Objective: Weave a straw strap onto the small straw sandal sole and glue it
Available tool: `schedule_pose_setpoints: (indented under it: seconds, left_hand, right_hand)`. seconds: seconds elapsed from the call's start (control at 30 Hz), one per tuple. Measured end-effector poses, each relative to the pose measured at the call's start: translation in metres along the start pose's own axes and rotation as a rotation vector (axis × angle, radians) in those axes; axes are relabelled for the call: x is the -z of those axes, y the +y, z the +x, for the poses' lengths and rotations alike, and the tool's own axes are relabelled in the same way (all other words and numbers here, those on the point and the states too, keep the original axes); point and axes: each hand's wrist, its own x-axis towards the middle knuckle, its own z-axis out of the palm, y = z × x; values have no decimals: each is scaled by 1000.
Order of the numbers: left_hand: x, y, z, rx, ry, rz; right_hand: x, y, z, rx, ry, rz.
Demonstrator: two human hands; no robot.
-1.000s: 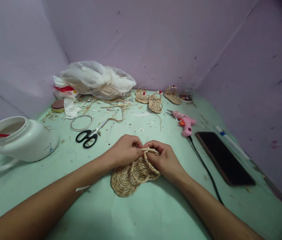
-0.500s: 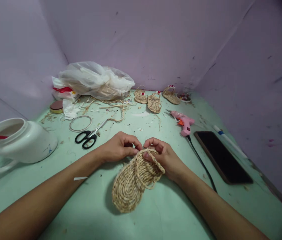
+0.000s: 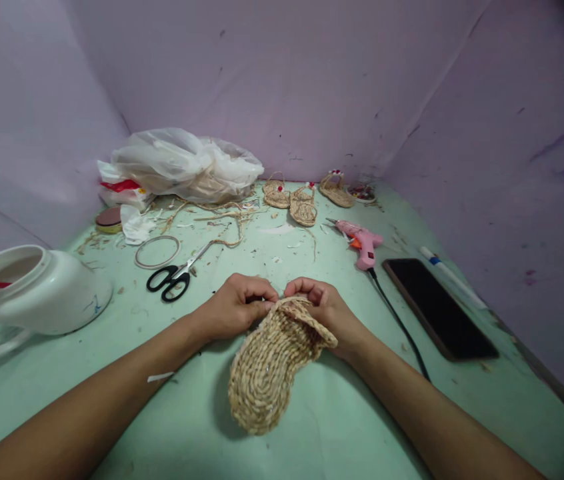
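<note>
A woven straw slipper [image 3: 265, 377] is held just above the green tabletop, its rounded end toward me and its far end between my hands. My left hand [image 3: 235, 305] pinches the slipper's far left edge with thumb and fingertips. Round the far right side my right hand [image 3: 329, 310] is closed, its fingers on the edge by a braided strap [image 3: 319, 327]. That strap crosses the slipper near its far end. The tips of several fingers are hidden behind the weave. A small white strip [image 3: 161, 377] sticks to my left forearm.
Black-handled scissors [image 3: 175, 277] and a ring [image 3: 157, 252] lie left, near a white pot [image 3: 69, 287]. To the right are a pink glue gun [image 3: 362, 243], a phone [image 3: 439, 307] and a pen [image 3: 452, 275]. Small straw sandals [image 3: 303, 208] and a plastic bag [image 3: 187, 167] sit behind.
The slipper has turned slightly, and the loop of strap that hung over its middle no longer shows there. Both hands keep their hold. The whole view has shifted a little.
</note>
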Motion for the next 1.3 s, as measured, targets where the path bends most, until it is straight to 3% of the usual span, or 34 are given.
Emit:
schedule_pose_setpoints:
  seconds: [0.13,0.27,0.33,0.53,0.7,0.83,0.9,1.0,1.1,1.3]
  left_hand:
    - [1,0,-1,-52,18,82]
    - [7,-2,-3,114,-164,-51]
    - [7,-3,-3,165,-181,-52]
    - [0,-3,-4,70,-195,193]
    - [2,5,-5,101,-248,248]
    - [-6,10,-7,194,-125,340]
    - [-11,9,-9,216,-61,361]
    - [-15,5,-9,229,-57,308]
    - [-14,4,-10,240,-68,284]
    - [-10,6,-11,207,-89,299]
  right_hand:
    - [4,-1,1,39,-18,-90]
    - [8,-5,4,124,5,-413]
    - [11,-7,5,146,50,-494]
    - [19,-11,7,20,-15,-522]
    - [18,-10,6,7,-29,-459]
    - [22,-16,6,34,-80,-485]
    - [28,-26,3,117,-28,-580]
    - [37,-46,-10,281,101,-863]
    - [43,-57,-28,300,13,-1037]
    - [41,-38,-41,260,-210,-954]
